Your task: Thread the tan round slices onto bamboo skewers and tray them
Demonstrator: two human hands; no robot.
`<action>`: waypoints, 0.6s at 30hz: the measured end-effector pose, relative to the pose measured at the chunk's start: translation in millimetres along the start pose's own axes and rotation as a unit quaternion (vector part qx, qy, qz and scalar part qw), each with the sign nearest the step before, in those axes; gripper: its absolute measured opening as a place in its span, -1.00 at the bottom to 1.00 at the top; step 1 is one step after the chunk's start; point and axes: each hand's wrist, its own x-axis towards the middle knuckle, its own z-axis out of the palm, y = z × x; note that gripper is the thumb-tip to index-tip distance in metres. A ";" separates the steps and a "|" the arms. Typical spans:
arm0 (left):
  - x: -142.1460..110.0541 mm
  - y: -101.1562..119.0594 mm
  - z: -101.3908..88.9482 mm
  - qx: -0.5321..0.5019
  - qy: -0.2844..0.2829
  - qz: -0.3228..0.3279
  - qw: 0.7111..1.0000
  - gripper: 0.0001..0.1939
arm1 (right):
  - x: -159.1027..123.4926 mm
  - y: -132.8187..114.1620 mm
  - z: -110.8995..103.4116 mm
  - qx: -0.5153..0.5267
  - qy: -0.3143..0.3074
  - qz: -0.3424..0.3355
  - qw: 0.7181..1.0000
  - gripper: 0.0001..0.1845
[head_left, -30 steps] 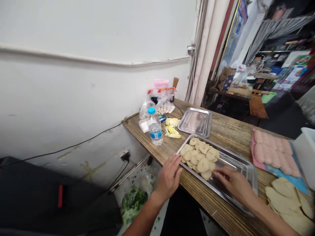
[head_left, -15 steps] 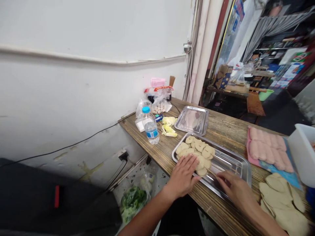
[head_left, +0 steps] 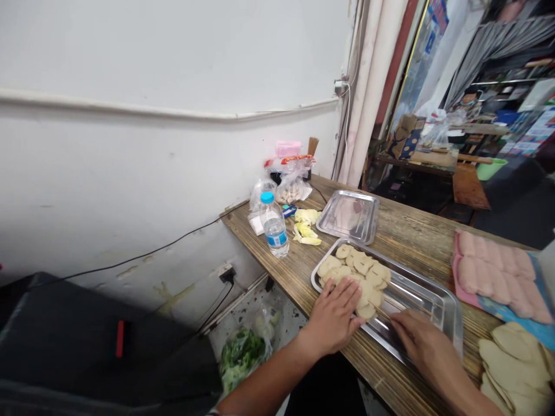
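Tray (head_left: 433, 289) of tan slices (head_left: 362, 271) sits on wooden counter (head_left: 403, 231) beside white wall (head_left: 151, 144).

Pale tan round slices (head_left: 358, 271) lay heaped and overlapping at the left end of a shiny rectangular steel tray (head_left: 427, 297), which sat at the near edge of the worktop. The tray's right half was bare metal, with a thin skewer (head_left: 405, 306) lying across it.
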 end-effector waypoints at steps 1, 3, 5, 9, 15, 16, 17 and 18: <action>-0.4 -0.3 0.4 0.002 0.001 0.001 1.000 -0.45 | 0.6 -0.3 0.7 -0.001 0.002 0.001 1.000 -0.77; -0.9 -0.4 0.7 0.001 0.004 0.003 1.000 -0.46 | 2.4 -0.8 1.9 0.001 0.003 0.001 1.000 -0.77; -0.9 -0.2 0.7 -0.005 0.005 0.003 1.000 -0.46 | 4.4 -1.4 2.8 0.003 0.003 -0.001 1.000 -0.77; -0.8 0.8 1.1 0.008 -0.010 -0.001 1.000 -0.45 | 7.1 -1.8 4.8 0.004 0.008 -0.004 1.000 -0.73; -2.0 -8.7 -4.9 0.056 0.027 -0.038 0.997 -0.38 | 7.8 1.0 7.0 -0.005 0.009 -0.007 1.000 -0.69; -1.7 -12.3 -6.8 0.066 0.041 -0.052 0.996 -0.38 | 7.5 1.5 7.1 -0.004 0.007 -0.009 1.000 -0.69; -1.3 -16.1 -8.6 0.076 0.048 -0.059 0.994 -0.39 | 7.0 1.9 7.1 -0.003 0.006 -0.010 1.000 -0.69; -0.8 -19.9 -10.0 0.085 0.048 -0.060 0.993 -0.40 | 6.5 2.1 7.1 -0.003 0.005 -0.012 1.000 -0.69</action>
